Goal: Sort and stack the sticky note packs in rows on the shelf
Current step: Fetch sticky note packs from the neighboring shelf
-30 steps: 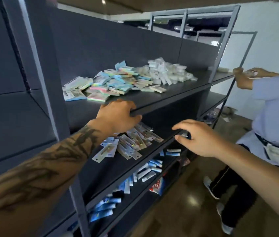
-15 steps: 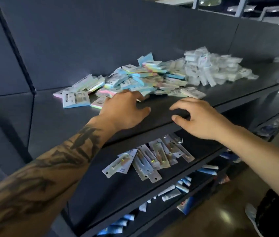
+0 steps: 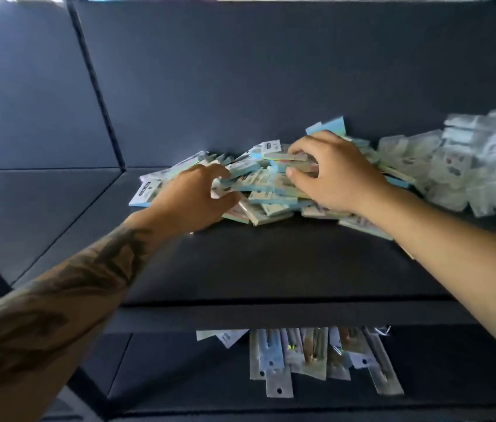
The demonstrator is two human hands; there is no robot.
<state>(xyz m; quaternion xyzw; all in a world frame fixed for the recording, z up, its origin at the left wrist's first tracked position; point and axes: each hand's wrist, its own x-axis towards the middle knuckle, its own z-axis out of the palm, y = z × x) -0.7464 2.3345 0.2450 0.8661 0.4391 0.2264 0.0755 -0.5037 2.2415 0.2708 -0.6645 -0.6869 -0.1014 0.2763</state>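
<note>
The sticky note packs [image 3: 266, 190] are lying in a loose, unsorted heap toward the back of the dark shelf [image 3: 271, 269], at about twelve o'clock from the viewer; nothing is yet standing in rows. The left hand [image 3: 193, 199] is reaching into the heap's nine o'clock side, fingers curling around the edge of one or two packs; the right hand [image 3: 336, 175] is coming over the heap's two o'clock side, thumb and fingers pinching a small stack near the top; the two hands are sitting apart, each on its own part of the heap, though motion blur is making the exact grip hard to read.

The packs are looking light, flat and fairly stiff, like small paper blocks in slick wrapping; I am judging that they are likely to slide over one another, so gripping across the short edges, thumb on one side and fingers on the other, is looking safer than pressing down from above; several should lift together if squared first.

At three o'clock a second heap of clear plastic packets [image 3: 469, 166] is touching the sticky notes and is risking getting mixed in; open shelf is lying at six o'clock for rows; long carded items [image 3: 316, 357] are lying on the lower shelf, out of the way.
</note>
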